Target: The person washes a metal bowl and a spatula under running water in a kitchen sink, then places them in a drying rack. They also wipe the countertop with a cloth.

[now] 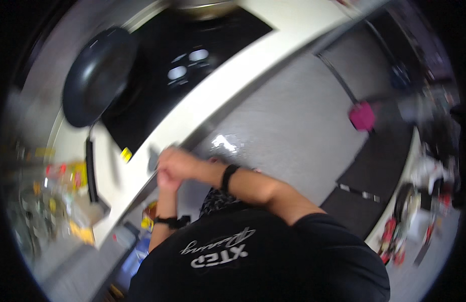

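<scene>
My left hand [168, 180] and my right hand [178, 163] meet at the front edge of a white countertop [206, 100], the right partly over the left. Both are blurred, and their grip is unclear. A small grey-blue thing [153, 158], perhaps a cloth, shows just left of them; whether a hand holds it cannot be told. Beyond lies a black glass cooktop [153, 94] with two bright round spots. On its left side is a dark wok [99, 77], its long black handle [91, 170] pointing towards me. A metal pot [204, 10] is partly cut off at the top.
Blurred packages and bottles [67, 175] crowd the counter's left end. Grey floor [286, 113] spreads to the right, where a pink thing [362, 116] is at the end of a pole. Dark cabinet fronts [369, 177] and another cluttered counter [416, 136] stand at far right.
</scene>
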{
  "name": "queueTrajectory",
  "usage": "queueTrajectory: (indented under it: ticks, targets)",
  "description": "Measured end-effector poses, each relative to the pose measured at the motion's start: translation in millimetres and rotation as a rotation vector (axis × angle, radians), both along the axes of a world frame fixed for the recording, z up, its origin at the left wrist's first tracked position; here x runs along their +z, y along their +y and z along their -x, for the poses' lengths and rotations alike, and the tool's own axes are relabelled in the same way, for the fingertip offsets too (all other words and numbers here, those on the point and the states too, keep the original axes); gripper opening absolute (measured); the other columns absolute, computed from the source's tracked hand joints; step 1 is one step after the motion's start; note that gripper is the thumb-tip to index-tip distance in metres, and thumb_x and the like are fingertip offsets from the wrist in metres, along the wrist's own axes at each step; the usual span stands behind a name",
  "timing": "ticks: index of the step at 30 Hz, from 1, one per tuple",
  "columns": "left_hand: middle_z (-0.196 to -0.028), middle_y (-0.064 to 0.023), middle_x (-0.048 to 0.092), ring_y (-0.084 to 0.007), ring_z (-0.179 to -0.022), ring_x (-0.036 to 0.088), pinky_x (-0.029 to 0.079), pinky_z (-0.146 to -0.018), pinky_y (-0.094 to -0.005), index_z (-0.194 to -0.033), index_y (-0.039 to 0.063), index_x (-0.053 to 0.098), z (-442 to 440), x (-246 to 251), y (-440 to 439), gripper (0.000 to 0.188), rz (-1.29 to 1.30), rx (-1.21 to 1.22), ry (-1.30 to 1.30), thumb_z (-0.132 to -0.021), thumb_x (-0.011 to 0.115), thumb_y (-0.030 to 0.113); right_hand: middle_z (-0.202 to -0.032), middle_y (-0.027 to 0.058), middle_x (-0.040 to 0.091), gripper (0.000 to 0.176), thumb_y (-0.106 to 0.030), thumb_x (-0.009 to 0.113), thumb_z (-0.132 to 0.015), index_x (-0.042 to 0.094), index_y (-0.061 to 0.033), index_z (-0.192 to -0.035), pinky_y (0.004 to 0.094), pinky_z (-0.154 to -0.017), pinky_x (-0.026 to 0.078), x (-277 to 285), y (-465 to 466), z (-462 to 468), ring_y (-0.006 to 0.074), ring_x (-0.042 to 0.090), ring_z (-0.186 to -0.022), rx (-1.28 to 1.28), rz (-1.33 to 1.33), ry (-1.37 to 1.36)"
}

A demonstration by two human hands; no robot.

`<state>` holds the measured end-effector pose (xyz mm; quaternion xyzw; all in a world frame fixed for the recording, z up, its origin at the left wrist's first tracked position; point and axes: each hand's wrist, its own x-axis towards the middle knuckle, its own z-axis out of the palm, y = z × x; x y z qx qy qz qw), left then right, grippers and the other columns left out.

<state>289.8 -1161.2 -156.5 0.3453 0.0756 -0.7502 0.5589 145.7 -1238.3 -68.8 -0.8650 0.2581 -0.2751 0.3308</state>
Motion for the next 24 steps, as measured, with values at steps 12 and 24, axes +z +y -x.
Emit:
queueTrajectory:
  ticks: [12,24]
  targets:
    - [-0.096,-0.0099,0.068,-0.0215,-0.088,0.066,0.052,-0.09,-0.0409,-0.101,0.002,0.06,79.4,37.0,-6.8,0.019,-0.207,-0.47,-0.096,-0.094,0.048,0.014,-0.098,0.0103,0.063,0.028,-0.001,0.051,-0.082,0.059,-0.0084,-0.108,0.0334,-0.068,0.049,19.2,162.7,224.8,0.0206,0.061,-0.08,-1.005,-0.61,-0.402]
    - [-0.09,-0.0111,0.063,-0.0225,-0.082,0.062,0.054,-0.083,-0.0383,-0.102,0.0,0.055,401.1,130.9,185.4,0.02,0.096,-1.577,-0.234,-0.094,0.048,0.017,-0.099,0.0043,0.062,0.029,0.001,0.058,-0.083,0.059,-0.0037,-0.113,0.0234,-0.071,0.046,28.9,585.7,354.4,0.0097,0.056,-0.083,-2.251,-0.385,-1.044]
